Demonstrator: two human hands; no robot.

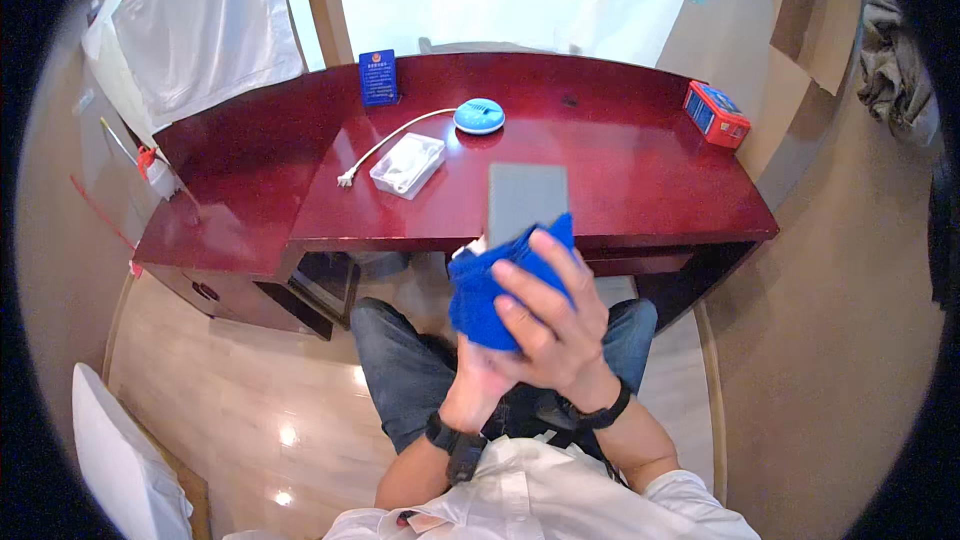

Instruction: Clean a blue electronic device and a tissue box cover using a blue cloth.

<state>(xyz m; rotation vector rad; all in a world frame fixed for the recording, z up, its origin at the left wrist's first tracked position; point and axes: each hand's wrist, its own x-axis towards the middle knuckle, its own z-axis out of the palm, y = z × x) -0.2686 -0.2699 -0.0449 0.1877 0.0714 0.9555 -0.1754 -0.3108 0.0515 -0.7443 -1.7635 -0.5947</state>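
Observation:
Between my two hands, in front of the desk's near edge, is a blue cloth [480, 307]. My right hand [551, 315] lies over its right side with the fingers spread across it. My left hand [484, 375] is beneath the cloth, its fingers hidden by the fabric. A bit of something white shows at the cloth's upper left edge; what it is cannot be told. Just beyond the cloth a flat grey rectangular item [527, 199] lies at the edge of the dark red wooden desk [637, 195], its near end covered by the cloth.
On the desk are a clear plastic box [407, 165] with white contents, a round light-blue device [479, 116] with a white cable and plug [346, 178], a blue sign [378, 78] bearing writing, and a red box [717, 114]. A white bottle [160, 176] stands far left.

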